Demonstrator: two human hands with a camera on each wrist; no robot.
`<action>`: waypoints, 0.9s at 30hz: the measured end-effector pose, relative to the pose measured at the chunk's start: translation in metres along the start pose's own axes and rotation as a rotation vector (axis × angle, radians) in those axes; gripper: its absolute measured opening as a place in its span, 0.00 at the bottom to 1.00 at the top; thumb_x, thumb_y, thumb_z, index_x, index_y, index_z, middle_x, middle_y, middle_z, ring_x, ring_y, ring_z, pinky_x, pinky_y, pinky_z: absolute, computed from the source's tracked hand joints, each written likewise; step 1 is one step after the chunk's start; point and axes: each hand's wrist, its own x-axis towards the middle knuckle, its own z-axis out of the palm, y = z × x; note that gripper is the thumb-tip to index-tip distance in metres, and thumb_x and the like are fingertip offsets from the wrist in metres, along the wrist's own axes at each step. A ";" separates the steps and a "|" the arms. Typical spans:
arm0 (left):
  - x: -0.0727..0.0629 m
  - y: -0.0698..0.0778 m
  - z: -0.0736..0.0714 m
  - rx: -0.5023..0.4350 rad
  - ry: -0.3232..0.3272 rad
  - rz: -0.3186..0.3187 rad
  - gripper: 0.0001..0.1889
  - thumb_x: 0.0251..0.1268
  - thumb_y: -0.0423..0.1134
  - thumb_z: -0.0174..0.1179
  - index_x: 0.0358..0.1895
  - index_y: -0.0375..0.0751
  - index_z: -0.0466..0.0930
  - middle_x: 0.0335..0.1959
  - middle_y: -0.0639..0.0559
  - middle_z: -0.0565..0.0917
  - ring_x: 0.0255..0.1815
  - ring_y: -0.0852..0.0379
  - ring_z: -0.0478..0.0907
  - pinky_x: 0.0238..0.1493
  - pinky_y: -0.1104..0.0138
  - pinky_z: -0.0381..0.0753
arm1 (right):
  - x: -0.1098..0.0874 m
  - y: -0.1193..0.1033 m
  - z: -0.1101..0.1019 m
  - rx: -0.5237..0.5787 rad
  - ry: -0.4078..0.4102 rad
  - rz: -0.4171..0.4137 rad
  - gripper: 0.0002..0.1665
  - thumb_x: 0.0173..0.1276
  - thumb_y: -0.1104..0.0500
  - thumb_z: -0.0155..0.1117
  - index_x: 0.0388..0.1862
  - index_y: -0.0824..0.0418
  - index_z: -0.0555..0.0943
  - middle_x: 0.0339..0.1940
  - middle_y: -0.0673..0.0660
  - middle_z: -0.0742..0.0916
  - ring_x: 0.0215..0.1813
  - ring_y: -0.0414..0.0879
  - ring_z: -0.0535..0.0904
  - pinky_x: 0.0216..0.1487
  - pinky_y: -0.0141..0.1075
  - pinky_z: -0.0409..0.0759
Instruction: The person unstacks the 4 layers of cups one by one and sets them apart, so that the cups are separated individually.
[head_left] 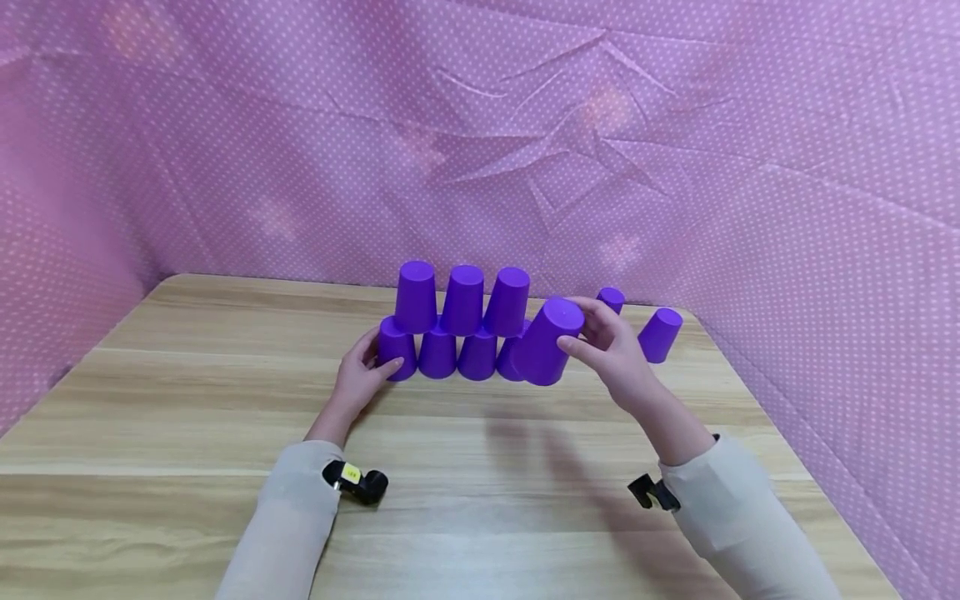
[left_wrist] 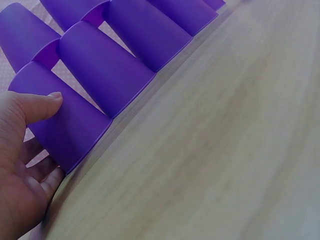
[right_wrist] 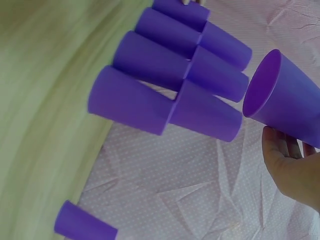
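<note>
Purple cups stand mouth-down in two tiers: a bottom row of several (head_left: 437,354) and three upper cups (head_left: 462,302) bridging the gaps between them. With thumb in front and fingers behind, my left hand (head_left: 356,382) holds the leftmost bottom cup (left_wrist: 70,120), which stays on the table. My right hand (head_left: 617,354) grips another purple cup (head_left: 551,346) by its side, raised off the table with its mouth downward. In the head view this cup overlaps the right end of the bottom row; the right wrist view shows it above the upper tier, apart from it.
Two more purple cups stand upside down at the back right, one (head_left: 660,336) near the table's right edge and one (head_left: 612,298) partly behind my right hand. The wooden table (head_left: 465,483) ends at a pink dotted cloth (head_left: 480,150) behind and beside it.
</note>
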 end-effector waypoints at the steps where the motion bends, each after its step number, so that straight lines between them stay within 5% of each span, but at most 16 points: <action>1: 0.002 -0.003 0.000 0.007 0.002 0.005 0.33 0.53 0.28 0.57 0.63 0.33 0.55 0.58 0.33 0.61 0.60 0.44 0.57 0.59 0.59 0.58 | -0.001 0.002 -0.001 -0.007 0.002 0.002 0.24 0.55 0.71 0.57 0.53 0.69 0.66 0.43 0.51 0.78 0.45 0.44 0.73 0.46 0.33 0.73; 27: 0.011 -0.012 -0.003 0.011 -0.013 0.011 0.33 0.53 0.29 0.58 0.63 0.35 0.54 0.59 0.34 0.61 0.60 0.45 0.57 0.59 0.61 0.57 | -0.024 0.056 -0.035 -0.147 0.129 0.126 0.27 0.54 0.72 0.58 0.53 0.75 0.63 0.41 0.51 0.77 0.45 0.38 0.72 0.48 0.28 0.70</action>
